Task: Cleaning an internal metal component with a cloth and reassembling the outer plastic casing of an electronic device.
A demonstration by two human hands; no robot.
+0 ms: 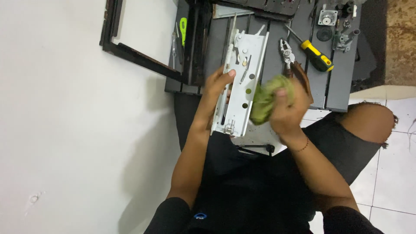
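Item: white metal bracket plate (241, 82), long, perforated, held tilted over the lap at the near edge of a dark slatted work table (338, 86). It is gripped along its left edge by the left hand (216, 89), fingers closed round the rim, thumb on the face. A crumpled green cloth (265, 99) is bunched in the closed right hand (288, 110) and pressed against the plate's right edge. Wiping is judged best done with the plate firmly braced and the cloth kept clear of sharp holes and tabs. Nearby: pliers (289, 58), a yellow-handled screwdriver (315, 54), small metal parts (336, 21).
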